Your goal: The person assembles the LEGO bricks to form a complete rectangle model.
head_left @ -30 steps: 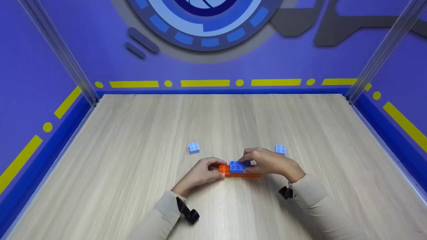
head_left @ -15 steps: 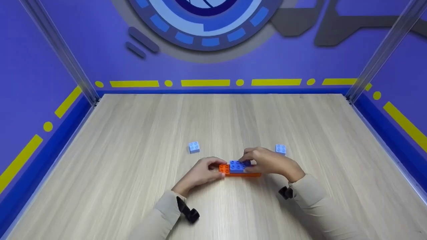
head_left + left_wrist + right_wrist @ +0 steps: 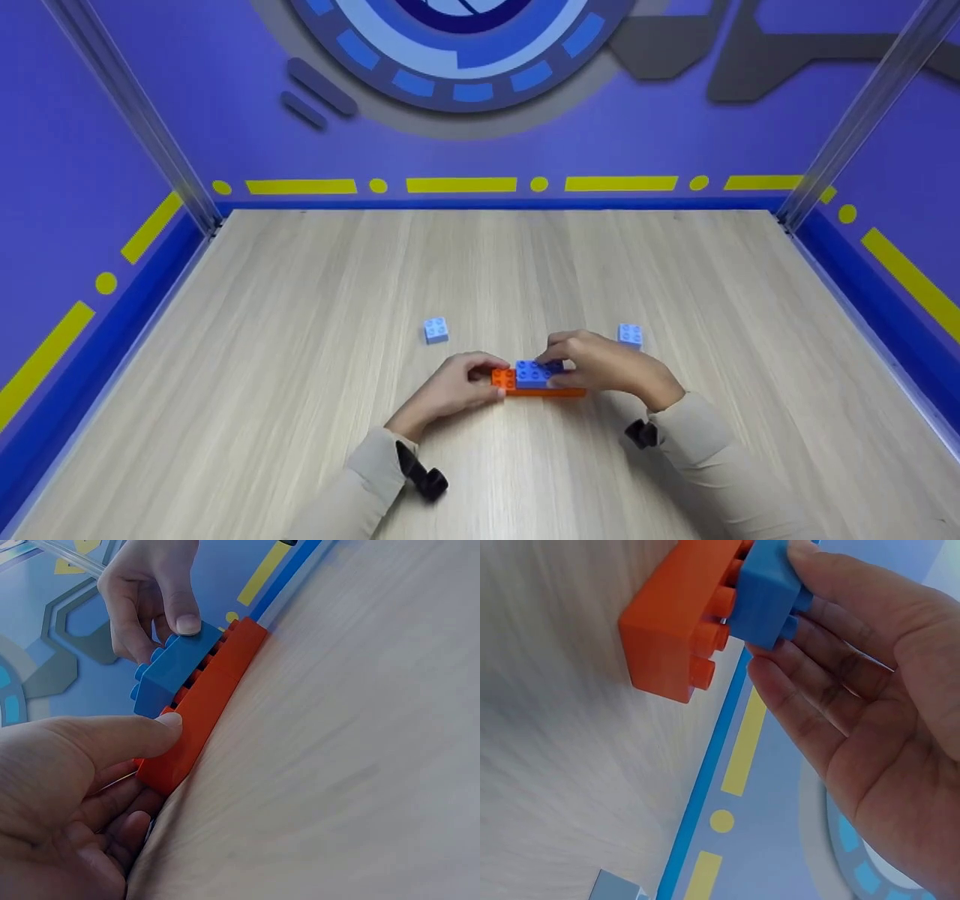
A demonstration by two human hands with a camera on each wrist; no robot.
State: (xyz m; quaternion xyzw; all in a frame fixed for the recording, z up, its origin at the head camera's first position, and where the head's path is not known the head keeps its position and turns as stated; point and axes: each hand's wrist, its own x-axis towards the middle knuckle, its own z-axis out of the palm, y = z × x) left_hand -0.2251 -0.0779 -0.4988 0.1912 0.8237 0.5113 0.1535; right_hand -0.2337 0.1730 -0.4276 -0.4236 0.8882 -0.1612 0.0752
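Note:
A long orange toy brick [image 3: 503,380] lies on the table, studs up. My left hand [image 3: 454,386] pinches its left end between thumb and fingers, the thumb [image 3: 161,731] against the front side. Over its studs sits a shorter blue brick [image 3: 529,375], gripped by my right hand [image 3: 609,365] with thumb in front and fingers behind. In both wrist views orange studs [image 3: 721,601] show in a narrow gap under the blue brick [image 3: 765,592], so it is not flush with the orange one. The right hand partly hides both bricks in the head view.
Two small light-blue bricks stand farther back on the wooden table [image 3: 300,315]: one brick [image 3: 436,331] behind the left hand, another brick [image 3: 631,334] behind the right hand and partly covered by it. Blue-purple panels [image 3: 465,161] wall the table's back and sides.

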